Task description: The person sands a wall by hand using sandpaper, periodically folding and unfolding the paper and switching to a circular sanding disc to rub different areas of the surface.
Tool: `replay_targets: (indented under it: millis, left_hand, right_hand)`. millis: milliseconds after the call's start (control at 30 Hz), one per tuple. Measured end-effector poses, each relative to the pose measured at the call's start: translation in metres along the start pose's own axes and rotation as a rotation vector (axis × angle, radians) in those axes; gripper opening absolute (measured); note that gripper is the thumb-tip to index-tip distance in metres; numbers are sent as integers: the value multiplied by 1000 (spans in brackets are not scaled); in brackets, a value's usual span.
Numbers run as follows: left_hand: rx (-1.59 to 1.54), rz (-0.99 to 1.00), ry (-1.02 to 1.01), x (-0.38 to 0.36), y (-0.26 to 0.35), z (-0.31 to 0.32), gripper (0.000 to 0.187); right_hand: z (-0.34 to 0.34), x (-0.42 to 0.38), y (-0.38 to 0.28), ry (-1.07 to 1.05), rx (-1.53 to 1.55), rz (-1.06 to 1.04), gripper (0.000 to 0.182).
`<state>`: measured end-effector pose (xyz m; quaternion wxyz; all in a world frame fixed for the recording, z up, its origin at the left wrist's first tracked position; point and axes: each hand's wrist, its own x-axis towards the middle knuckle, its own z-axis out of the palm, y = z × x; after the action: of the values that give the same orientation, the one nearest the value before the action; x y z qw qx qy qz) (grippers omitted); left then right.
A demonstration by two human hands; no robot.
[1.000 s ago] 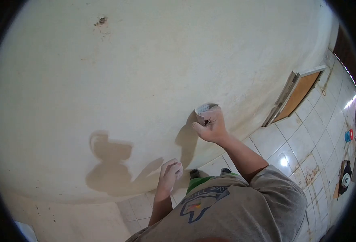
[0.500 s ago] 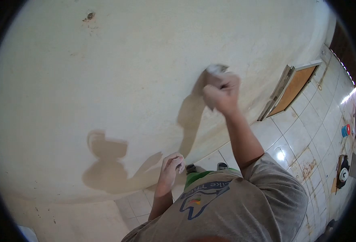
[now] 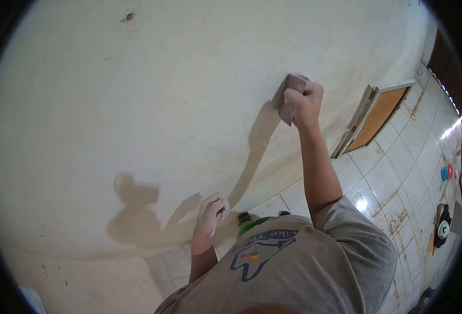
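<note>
My right hand (image 3: 308,104) is closed on a piece of brown sandpaper (image 3: 296,82) and holds it up against the pale plastered wall (image 3: 189,104). A lower corner of the sheet sticks out below my thumb. White dust coats the fingers of my left hand (image 3: 210,213), which is low in front of my body near the wall's foot. Its fingers are curled in, with nothing showing in them.
A framed brown panel (image 3: 380,118) leans by the wall on the right. The tiled floor (image 3: 367,180) bears brown stains. Farther right lie a blue and red container (image 3: 446,172) and a dark tool with a pale disc (image 3: 443,228). The wall has a small hole (image 3: 130,17).
My right hand has moved slightly up and right along the wall with the sandpaper, which now shows more clearly. My left hand has shifted a little left and up.
</note>
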<state>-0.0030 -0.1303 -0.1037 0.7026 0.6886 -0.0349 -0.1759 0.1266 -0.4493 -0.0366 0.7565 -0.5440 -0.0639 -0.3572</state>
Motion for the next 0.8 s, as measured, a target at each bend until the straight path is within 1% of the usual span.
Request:
replay_targets:
  millis: [67,100,167,233,333,433,533,567,667,767,800]
  left_hand:
    - [-36,29,-20,-5,-4,1,22]
    - [-42,19,-13,-7,-7,2,22]
    - [-57,-6,2,-9,-12,7,21]
    - [-62,-24,-16,-7,-11,11,21]
    - [-60,-29,-31,-8,-12,15,21]
    - [-70,-3,-2,-8,-5,15,21]
    - [-98,-1,23,-12,-6,13,21]
    - [-104,-5,24,-13,-7,12,20]
    - [-89,-16,7,-17,-9,16,20]
    - [-130,-12,-10,-19,-13,19,20]
    - [-137,-16,-12,-20,-13,20,20]
  right_hand:
    - [19,12,-18,-66,108,-76,23]
    - [26,6,-23,-81,114,-6,23]
    - [46,-11,-9,-256,22,-172,23]
    - [69,-38,16,-283,-200,-509,24]
    - [55,-59,36,-430,-136,-404,24]
    - [29,-63,49,-309,21,-155,24]
    - [14,-50,40,-299,135,74,26]
    - [12,-46,39,-281,66,26,26]
    - [17,-34,29,-257,174,38,27]
    - [33,-20,0,-137,144,82,30]
    - [41,-18,-6,-165,156,49,28]
